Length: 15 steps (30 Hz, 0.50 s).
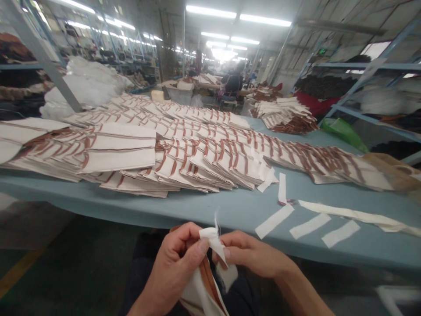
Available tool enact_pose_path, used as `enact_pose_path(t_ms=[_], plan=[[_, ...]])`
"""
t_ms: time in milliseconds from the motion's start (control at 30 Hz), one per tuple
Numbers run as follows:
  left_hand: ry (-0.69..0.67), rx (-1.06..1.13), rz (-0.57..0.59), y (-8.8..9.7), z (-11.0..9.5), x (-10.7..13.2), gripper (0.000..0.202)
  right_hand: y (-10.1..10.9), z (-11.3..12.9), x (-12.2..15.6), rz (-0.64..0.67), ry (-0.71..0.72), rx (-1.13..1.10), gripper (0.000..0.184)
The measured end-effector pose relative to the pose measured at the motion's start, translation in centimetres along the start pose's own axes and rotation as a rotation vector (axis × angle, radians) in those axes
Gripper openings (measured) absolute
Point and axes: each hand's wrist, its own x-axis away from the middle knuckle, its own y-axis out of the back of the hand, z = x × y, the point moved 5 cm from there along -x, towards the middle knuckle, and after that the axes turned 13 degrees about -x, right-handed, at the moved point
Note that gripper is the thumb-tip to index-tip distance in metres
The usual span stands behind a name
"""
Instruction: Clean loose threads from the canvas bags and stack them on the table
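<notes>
Together, left hand (pixel 176 259) and right hand (pixel 250 254) each pinch the cream fabric piece (pixel 213 239), grip closed.

Both hands, left hand (pixel 176 254) and right hand (pixel 250 254), pinching a cream fabric piece (pixel 210 281) below the blue table (pixel 230 210).

Pale blue tabletop (pixel 204 206). Overlapping cream fabric pieces with rust-brown stripes (pixel 184 153) on that tabletop; plain white cloth strips (pixel 309 226) at its near edge. Bright green plastic bag (pixel 344 131) at its far right corner.
</notes>
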Motion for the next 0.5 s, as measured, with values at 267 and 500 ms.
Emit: enact_pose_path(t_ms=[267,500], plan=[[-0.081,-0.153,-0.013,0.0,-0.5,0.2,0.032,-0.1,2.3,1.4,-0.190,0.183,0.360,0.042],[-0.145,-0.370,0.014,-0.1,-1.6,0.4,0.029,-2.0,3.7,-0.1,-0.193,0.457,0.206,0.056]])
